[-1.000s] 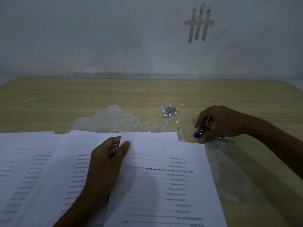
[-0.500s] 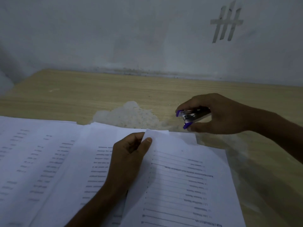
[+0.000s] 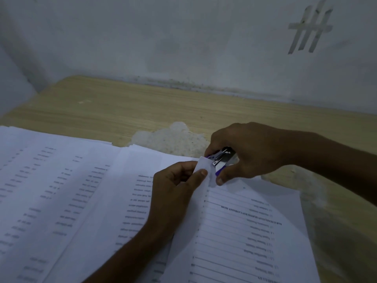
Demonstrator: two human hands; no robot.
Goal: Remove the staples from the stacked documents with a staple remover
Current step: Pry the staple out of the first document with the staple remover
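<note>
Head view: two hands work one document (image 3: 244, 231) on the surface (image 3: 142, 111), left hand (image 3: 175, 186) pinching its raised corner, right hand (image 3: 251, 152) gripping one purple staple remover (image 3: 221, 160) there, staple itself indiscernible.

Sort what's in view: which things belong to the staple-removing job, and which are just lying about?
In the job: staple remover, gripped by the right hand; printed document, its top corner pinched up by the left hand.
Lying about: other paper stacks at left, untouched; worn patch on the table; tape strips on the wall.
</note>
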